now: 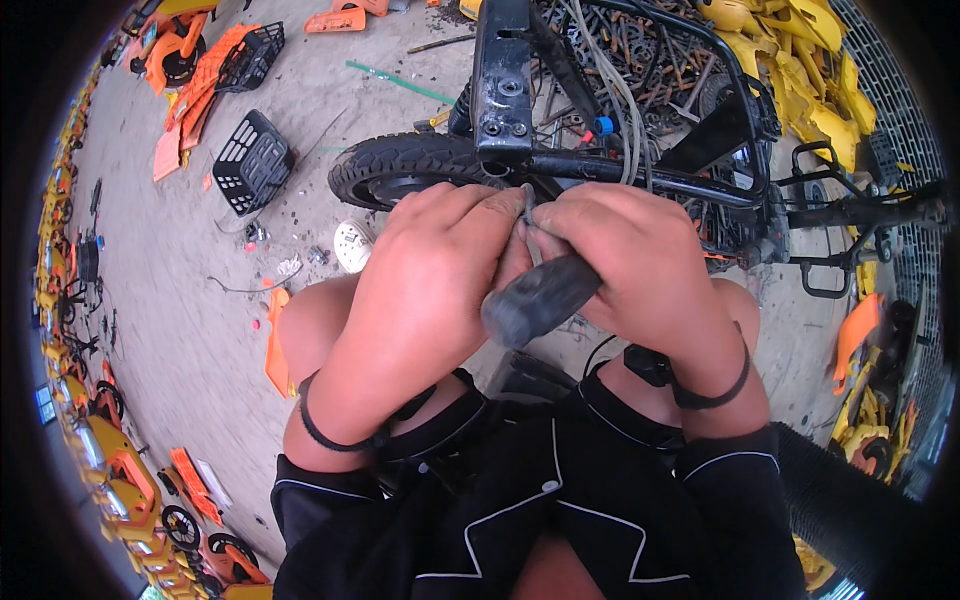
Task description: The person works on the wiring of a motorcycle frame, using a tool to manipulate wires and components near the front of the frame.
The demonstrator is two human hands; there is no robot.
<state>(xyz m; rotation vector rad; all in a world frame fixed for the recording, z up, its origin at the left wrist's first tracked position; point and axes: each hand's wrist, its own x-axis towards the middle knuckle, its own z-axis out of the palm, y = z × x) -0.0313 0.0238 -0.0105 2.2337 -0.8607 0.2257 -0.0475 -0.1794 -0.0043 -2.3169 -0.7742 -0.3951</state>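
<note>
We see both hands drawn close together in front of the black bike frame (640,170). The right hand (640,260) is curled shut around a dark tool handle (540,298) that slants down toward the knees. The left hand (440,250) has its fingers (500,215) bent and pressed together, pinching a small grey piece (527,200) at the tool's upper end — just below the frame, beside the black tyre (400,165).
</note>
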